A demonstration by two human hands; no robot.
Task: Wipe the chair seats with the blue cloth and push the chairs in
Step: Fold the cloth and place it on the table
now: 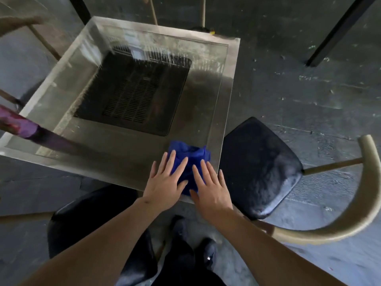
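A crumpled blue cloth (190, 159) lies on the near right corner of the glass table (51, 104). My left hand (165, 180) rests flat on the cloth's left part, fingers spread. My right hand (212, 186) lies flat on its right part, fingers spread too. Neither hand is closed around it. To the right stands a chair with a dark seat (261, 168) and a curved tan backrest (338, 219), pulled out from the table. A second dark chair seat (86, 215) sits below my left forearm, partly hidden by it.
A black grille panel (134, 93) shows under the glass top. A purple object (22, 125) juts in from the left edge. Tan chair parts (43, 40) stand at the far left, and a black post (338, 32) at the far right. My legs and shoes (208, 252) stand between the two chairs.
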